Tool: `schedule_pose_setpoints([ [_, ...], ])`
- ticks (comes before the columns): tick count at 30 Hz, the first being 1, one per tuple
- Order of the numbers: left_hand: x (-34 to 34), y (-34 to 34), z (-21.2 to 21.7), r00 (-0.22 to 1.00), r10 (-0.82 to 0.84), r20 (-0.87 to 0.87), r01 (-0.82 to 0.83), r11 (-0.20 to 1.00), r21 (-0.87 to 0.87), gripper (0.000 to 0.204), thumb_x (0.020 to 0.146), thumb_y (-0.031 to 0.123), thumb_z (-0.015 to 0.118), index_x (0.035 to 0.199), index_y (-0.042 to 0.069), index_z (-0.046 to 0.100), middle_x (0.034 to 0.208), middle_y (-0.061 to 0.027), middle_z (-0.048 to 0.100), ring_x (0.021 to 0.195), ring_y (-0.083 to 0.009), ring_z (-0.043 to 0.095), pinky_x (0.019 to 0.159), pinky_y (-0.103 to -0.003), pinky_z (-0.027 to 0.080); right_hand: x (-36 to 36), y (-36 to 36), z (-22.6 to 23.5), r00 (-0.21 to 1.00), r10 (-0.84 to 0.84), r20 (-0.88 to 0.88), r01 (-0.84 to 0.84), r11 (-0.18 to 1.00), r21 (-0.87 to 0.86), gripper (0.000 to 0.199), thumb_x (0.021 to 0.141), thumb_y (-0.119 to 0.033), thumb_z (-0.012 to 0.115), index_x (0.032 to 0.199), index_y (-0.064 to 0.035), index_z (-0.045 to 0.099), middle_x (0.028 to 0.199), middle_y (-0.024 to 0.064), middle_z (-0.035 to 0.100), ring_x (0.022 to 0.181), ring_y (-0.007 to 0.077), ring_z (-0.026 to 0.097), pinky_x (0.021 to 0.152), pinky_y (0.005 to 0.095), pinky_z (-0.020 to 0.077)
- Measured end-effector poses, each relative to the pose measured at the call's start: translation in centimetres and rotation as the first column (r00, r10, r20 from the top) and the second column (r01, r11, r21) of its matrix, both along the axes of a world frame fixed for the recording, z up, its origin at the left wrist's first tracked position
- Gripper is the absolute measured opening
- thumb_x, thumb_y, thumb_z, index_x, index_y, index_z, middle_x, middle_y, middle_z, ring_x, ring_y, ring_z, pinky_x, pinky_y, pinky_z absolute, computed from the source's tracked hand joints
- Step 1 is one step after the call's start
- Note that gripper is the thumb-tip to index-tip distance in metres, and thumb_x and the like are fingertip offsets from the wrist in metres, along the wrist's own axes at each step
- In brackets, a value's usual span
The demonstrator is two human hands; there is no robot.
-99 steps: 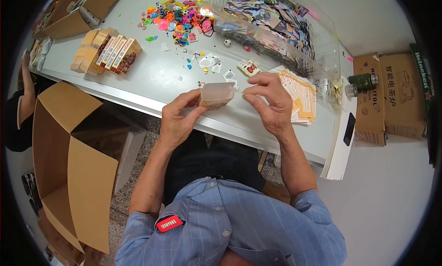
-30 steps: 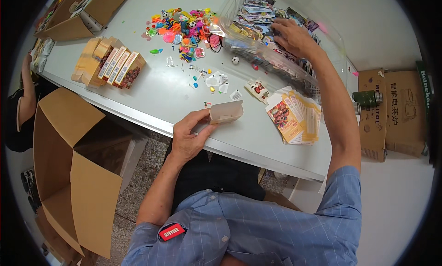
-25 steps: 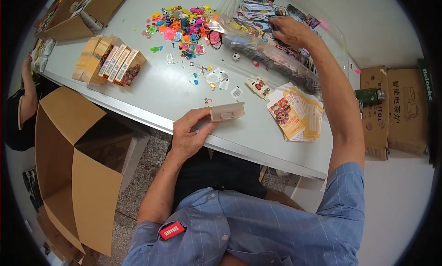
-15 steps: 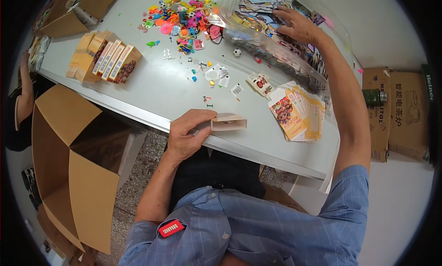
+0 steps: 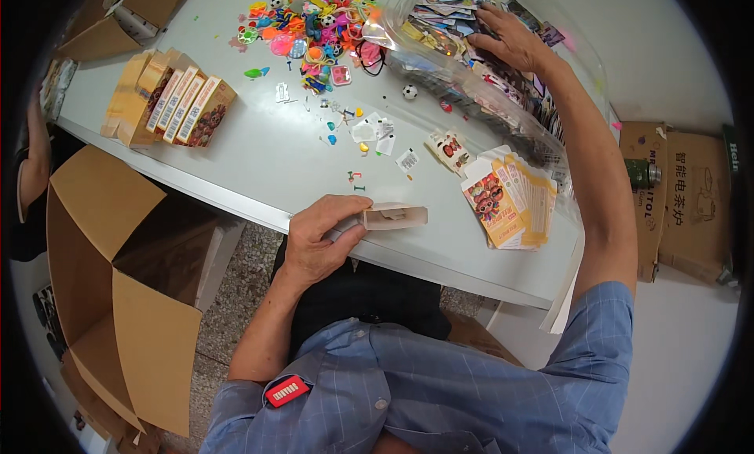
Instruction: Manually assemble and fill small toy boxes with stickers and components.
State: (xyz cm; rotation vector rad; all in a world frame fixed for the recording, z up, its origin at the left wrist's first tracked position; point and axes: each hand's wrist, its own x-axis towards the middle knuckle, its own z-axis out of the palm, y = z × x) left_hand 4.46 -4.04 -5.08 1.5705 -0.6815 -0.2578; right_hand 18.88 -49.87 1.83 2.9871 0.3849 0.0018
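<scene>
- Nearest, the left hand (image 5: 318,238) holds a small open carton (image 5: 393,216) at the near edge of the bench (image 5: 259,171). Its fingers (image 5: 345,236) are closed around the carton's left end, and the open mouth points right, probably so that it is ready for something to go in.
- Just beyond and to the right, a fanned stack of flat printed cartons (image 5: 510,199) lies on the bench within easy reach, with one loose printed piece (image 5: 448,149) beside it.
- In the middle of the bench are scattered small packets and bits (image 5: 369,132) (too small to tell apart).
- To the left, a row of filled boxes (image 5: 177,100) stands packed side by side, apparently set aside as finished; below it, a large open cardboard box (image 5: 118,297) stands on the floor.
- Farther off is a bright heap of small toys (image 5: 310,22).
- Farthest, the right hand (image 5: 510,38) stretches to a clear plastic bag of printed cards (image 5: 471,61). Its fingers lie spread flat on the cards, and whether they grip one cannot be told.
</scene>
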Motion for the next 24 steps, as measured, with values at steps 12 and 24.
schedule_pose_setpoints([
  [12,-0.2,-0.1,0.1,0.999,0.026,-0.022,-0.026,1.0,0.0,0.039,0.077,-0.004,0.079,0.114,0.005,0.071,0.102,-0.0126,0.074,0.091,-0.025,0.072,0.08,-0.032,0.057,-6.4,3.6,2.0,0.985,-0.071,-0.158,0.071,0.997,-0.004,0.072,0.101,-0.05,0.053,0.151,-0.001,0.041,0.16,0.0211,0.034,0.147,0.0386,0.033,0.122,0.045,0.0281],
  [24,-0.5,-0.3,-0.1,0.992,0.032,-0.118,-0.035,0.999,-0.027,0.036,0.081,-0.001,0.08,0.116,0.003,0.071,0.106,-0.0121,0.074,0.096,-0.0205,0.072,0.088,-0.031,0.057,-11.7,2.5,3.1,0.995,-0.098,-0.022,0.1,0.987,0.124,0.041,0.098,-0.025,0.064,0.134,-0.0044,0.061,0.137,0.0193,0.06,0.125,0.036,0.059,0.104,0.0417,0.0489],
])
